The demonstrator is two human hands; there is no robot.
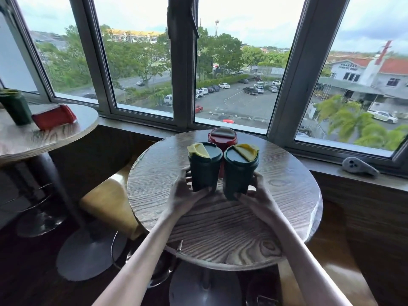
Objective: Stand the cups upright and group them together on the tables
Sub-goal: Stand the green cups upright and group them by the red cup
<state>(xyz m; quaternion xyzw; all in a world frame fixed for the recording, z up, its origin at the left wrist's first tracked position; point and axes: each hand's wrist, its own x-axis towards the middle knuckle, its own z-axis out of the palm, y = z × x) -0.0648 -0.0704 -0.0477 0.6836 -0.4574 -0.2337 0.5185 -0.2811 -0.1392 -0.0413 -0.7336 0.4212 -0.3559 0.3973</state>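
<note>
At nine o'clock, a second round table (pixel 55 138) holds an upright green cup (pixel 15 108) and a red cup (pixel 54 117) lying on its side, long axis roughly left to right, lid toward three o'clock. On the near table (pixel 220 228), the left hand (pixel 187 193) is wrapped round the base of a dark green cup (pixel 204 166); the right hand (pixel 257 194) clasps another green cup (pixel 239 171). Both stand vertical, lids up, likely being pushed together against the upright red cup behind (pixel 222 138) at twelve o'clock.
</note>
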